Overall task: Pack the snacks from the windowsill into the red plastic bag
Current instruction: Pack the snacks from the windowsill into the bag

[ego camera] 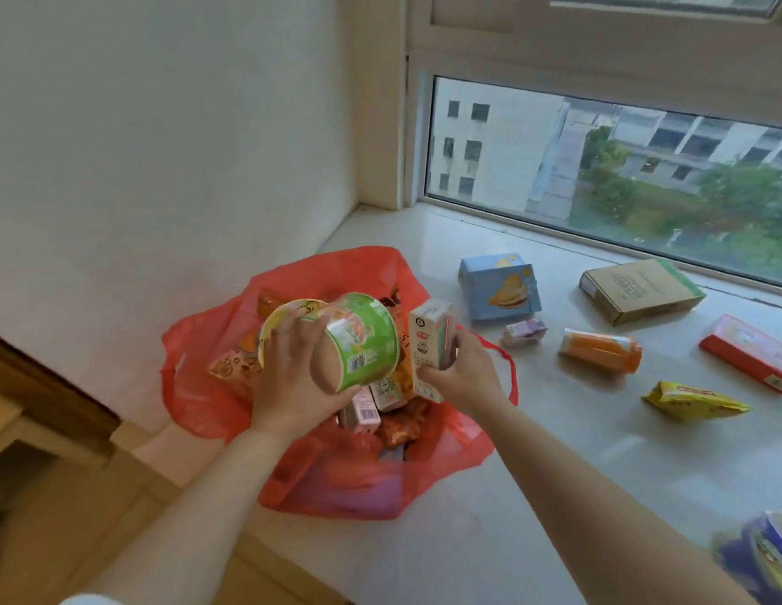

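Observation:
The red plastic bag (197, 386) lies open on the white windowsill (555, 451) in the corner by the wall, with several snack packets and small cartons inside. My left hand (293, 377) grips a green instant-noodle bowl (358, 342), tilted on its side above the bag's mouth. My right hand (463, 373) holds a white drink carton (430, 342) upright over the bag's right side. Loose on the sill to the right are a blue box (498, 286), a small purple carton (524, 331), an orange packet (601, 349) and a yellow packet (694, 401).
A brown cardboard box (640, 290) lies near the window frame and a red flat box (747, 351) at the right edge. A blue-and-white package (764, 556) shows at the bottom right corner. The white wall (162, 146) stands left of the bag. A wooden ledge (44, 386) is below left.

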`<move>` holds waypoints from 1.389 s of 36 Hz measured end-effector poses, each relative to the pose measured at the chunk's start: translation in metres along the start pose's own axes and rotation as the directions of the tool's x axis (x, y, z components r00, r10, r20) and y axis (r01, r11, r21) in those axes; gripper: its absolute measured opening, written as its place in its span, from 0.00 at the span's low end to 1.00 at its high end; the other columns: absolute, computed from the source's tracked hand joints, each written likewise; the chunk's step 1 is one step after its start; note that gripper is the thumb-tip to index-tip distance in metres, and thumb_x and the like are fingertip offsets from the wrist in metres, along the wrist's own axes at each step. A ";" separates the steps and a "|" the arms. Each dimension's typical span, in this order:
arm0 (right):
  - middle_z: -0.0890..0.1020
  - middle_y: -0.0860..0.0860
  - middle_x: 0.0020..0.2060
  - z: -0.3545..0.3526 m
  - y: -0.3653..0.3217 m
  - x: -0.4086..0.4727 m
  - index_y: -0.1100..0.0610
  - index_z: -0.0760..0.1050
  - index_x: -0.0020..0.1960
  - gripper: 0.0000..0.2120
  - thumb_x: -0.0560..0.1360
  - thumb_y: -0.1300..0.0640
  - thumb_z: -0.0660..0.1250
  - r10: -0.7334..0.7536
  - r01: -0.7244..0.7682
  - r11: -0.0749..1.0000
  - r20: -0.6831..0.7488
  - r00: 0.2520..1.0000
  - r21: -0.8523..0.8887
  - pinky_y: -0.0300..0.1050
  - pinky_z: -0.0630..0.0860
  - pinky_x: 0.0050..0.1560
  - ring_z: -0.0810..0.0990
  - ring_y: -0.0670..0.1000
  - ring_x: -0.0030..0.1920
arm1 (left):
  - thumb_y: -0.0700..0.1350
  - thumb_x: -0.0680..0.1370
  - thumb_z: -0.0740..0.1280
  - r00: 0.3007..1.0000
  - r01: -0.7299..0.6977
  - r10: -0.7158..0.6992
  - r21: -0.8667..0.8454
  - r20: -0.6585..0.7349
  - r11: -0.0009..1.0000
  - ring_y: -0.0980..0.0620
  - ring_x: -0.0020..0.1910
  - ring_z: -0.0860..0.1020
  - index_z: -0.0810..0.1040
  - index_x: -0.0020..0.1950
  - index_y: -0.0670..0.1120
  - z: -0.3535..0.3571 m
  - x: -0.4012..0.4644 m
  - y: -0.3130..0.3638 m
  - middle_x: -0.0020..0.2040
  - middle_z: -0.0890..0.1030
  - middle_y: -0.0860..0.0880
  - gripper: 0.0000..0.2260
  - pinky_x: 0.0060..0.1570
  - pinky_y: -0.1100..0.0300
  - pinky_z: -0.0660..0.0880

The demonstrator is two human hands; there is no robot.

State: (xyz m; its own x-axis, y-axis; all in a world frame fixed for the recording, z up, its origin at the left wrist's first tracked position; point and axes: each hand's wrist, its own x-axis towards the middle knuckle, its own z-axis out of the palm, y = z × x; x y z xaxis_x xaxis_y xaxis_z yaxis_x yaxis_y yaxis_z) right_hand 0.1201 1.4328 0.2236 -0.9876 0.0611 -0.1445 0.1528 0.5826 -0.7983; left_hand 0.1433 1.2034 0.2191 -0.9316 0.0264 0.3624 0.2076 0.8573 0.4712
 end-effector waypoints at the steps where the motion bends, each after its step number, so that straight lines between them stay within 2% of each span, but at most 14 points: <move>1: 0.77 0.53 0.52 0.005 0.000 0.000 0.57 0.69 0.56 0.23 0.65 0.55 0.74 0.002 -0.001 0.999 0.005 1.000 -0.034 0.53 0.78 0.50 0.78 0.53 0.52 | 0.58 0.57 0.80 1.000 -0.023 0.022 0.042 0.011 0.999 0.38 0.67 0.64 0.60 0.69 0.55 0.001 -0.005 -0.005 0.69 0.63 0.41 0.46 0.61 0.43 0.69; 6: 0.76 0.53 0.51 0.024 -0.004 -0.002 0.55 0.67 0.52 0.20 0.66 0.53 0.73 0.004 0.002 0.992 0.043 0.999 -0.128 0.53 0.78 0.50 0.77 0.53 0.51 | 0.64 0.61 0.71 0.967 -0.246 0.237 0.115 0.091 0.962 0.38 0.64 0.65 0.64 0.67 0.53 0.003 -0.027 -0.026 0.66 0.63 0.42 0.38 0.60 0.42 0.69; 8: 0.76 0.52 0.51 0.029 -0.004 -0.002 0.55 0.68 0.54 0.21 0.67 0.51 0.73 -0.008 0.017 0.984 0.053 0.999 -0.176 0.52 0.77 0.50 0.77 0.52 0.51 | 0.64 0.62 0.69 0.957 -0.271 0.256 0.102 0.139 0.957 0.38 0.65 0.64 0.63 0.67 0.54 0.002 -0.030 -0.029 0.67 0.63 0.43 0.37 0.60 0.41 0.70; 12: 0.75 0.51 0.50 0.032 -0.003 0.001 0.55 0.68 0.54 0.22 0.67 0.48 0.72 -0.015 0.031 0.968 0.066 0.998 -0.251 0.52 0.78 0.49 0.77 0.51 0.51 | 0.65 0.60 0.71 0.892 -0.278 0.227 0.078 0.392 0.958 0.45 0.70 0.58 0.56 0.71 0.63 -0.004 -0.038 -0.035 0.71 0.58 0.49 0.43 0.52 0.39 0.76; 15: 0.75 0.50 0.50 0.034 -0.003 0.004 0.54 0.67 0.53 0.21 0.67 0.48 0.72 0.001 0.018 0.963 0.073 0.997 -0.267 0.53 0.78 0.49 0.77 0.51 0.50 | 0.66 0.63 0.70 0.776 -0.311 0.173 0.129 0.606 0.942 0.49 0.73 0.51 0.46 0.71 0.69 -0.005 -0.045 -0.037 0.74 0.51 0.55 0.44 0.63 0.43 0.68; 18: 0.74 0.50 0.49 0.037 -0.005 0.006 0.54 0.67 0.54 0.21 0.67 0.48 0.71 0.004 0.023 0.951 0.084 0.996 -0.308 0.52 0.78 0.50 0.76 0.51 0.50 | 0.66 0.64 0.71 0.743 -0.278 0.112 0.152 0.660 0.949 0.49 0.74 0.48 0.43 0.71 0.70 -0.008 -0.041 -0.039 0.75 0.47 0.57 0.45 0.67 0.42 0.65; 21: 0.73 0.50 0.49 0.040 -0.006 0.007 0.55 0.68 0.54 0.21 0.68 0.47 0.71 0.006 0.031 0.935 0.102 0.995 -0.355 0.49 0.77 0.48 0.76 0.51 0.49 | 0.66 0.63 0.71 0.703 -0.261 0.068 0.167 0.708 0.951 0.50 0.74 0.48 0.43 0.71 0.71 -0.013 -0.025 -0.038 0.75 0.46 0.58 0.46 0.63 0.39 0.68; 26: 0.71 0.49 0.47 0.043 -0.006 0.007 0.56 0.67 0.55 0.22 0.69 0.47 0.71 -0.010 0.057 0.909 0.115 0.993 -0.412 0.43 0.70 0.42 0.73 0.48 0.46 | 0.61 0.65 0.72 0.612 -0.357 0.031 0.241 0.790 0.903 0.47 0.74 0.49 0.44 0.74 0.65 -0.017 -0.003 -0.023 0.75 0.46 0.58 0.47 0.64 0.43 0.68; 29: 0.71 0.49 0.47 0.044 -0.006 0.009 0.56 0.67 0.55 0.22 0.69 0.45 0.70 -0.018 0.066 0.900 0.113 0.993 -0.431 0.42 0.70 0.41 0.73 0.48 0.46 | 0.62 0.66 0.71 0.636 -0.340 0.014 0.264 0.772 0.903 0.46 0.74 0.49 0.41 0.75 0.65 -0.011 -0.002 -0.023 0.76 0.46 0.56 0.48 0.62 0.44 0.70; 32: 0.71 0.49 0.46 0.046 -0.007 0.010 0.56 0.67 0.55 0.23 0.69 0.44 0.70 -0.001 0.050 0.892 0.107 0.994 -0.448 0.41 0.70 0.40 0.73 0.48 0.46 | 0.63 0.66 0.71 0.705 -0.297 0.005 0.289 0.709 0.910 0.46 0.74 0.49 0.39 0.74 0.65 -0.002 -0.009 -0.027 0.76 0.46 0.55 0.49 0.59 0.47 0.74; 36: 0.74 0.50 0.48 0.054 -0.006 0.009 0.56 0.68 0.56 0.24 0.68 0.43 0.70 0.055 0.003 0.874 0.105 0.993 -0.486 0.44 0.74 0.41 0.75 0.49 0.46 | 0.64 0.65 0.71 0.787 -0.221 -0.034 0.334 0.615 0.917 0.43 0.74 0.50 0.39 0.75 0.64 0.009 -0.025 -0.031 0.76 0.46 0.53 0.49 0.63 0.47 0.70; 39: 0.75 0.50 0.50 0.061 -0.006 0.007 0.56 0.68 0.57 0.25 0.68 0.44 0.70 0.093 -0.024 0.864 0.112 0.989 -0.502 0.43 0.71 0.38 0.75 0.49 0.46 | 0.63 0.65 0.72 0.827 -0.160 -0.066 0.348 0.558 0.924 0.42 0.73 0.50 0.40 0.75 0.62 0.012 -0.039 -0.034 0.75 0.48 0.50 0.50 0.66 0.46 0.67; 45: 0.76 0.51 0.52 0.069 -0.003 0.006 0.57 0.68 0.59 0.26 0.68 0.42 0.69 0.120 -0.033 0.851 0.133 0.984 -0.524 0.46 0.78 0.44 0.78 0.51 0.51 | 0.62 0.64 0.73 0.844 -0.059 -0.154 0.375 0.514 0.925 0.43 0.72 0.53 0.42 0.75 0.63 0.002 -0.050 -0.047 0.75 0.49 0.51 0.50 0.55 0.51 0.75; 50: 0.76 0.52 0.53 0.072 -0.002 0.008 0.58 0.68 0.59 0.27 0.69 0.43 0.69 0.156 -0.057 0.853 0.149 0.976 -0.519 0.47 0.78 0.46 0.77 0.52 0.52 | 0.63 0.64 0.72 0.812 0.020 -0.227 0.363 0.537 0.932 0.43 0.72 0.52 0.40 0.74 0.65 0.004 -0.040 -0.051 0.75 0.48 0.52 0.50 0.55 0.50 0.74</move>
State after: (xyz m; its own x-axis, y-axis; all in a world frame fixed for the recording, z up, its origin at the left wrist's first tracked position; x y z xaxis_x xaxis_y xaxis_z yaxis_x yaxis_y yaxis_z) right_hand 0.1140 1.3738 0.1817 -0.9352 0.0296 -0.3529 0.1681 0.9141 -0.3689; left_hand 0.1692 1.1605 0.1772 -0.9641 0.1033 -0.2448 0.0663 0.9857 0.1549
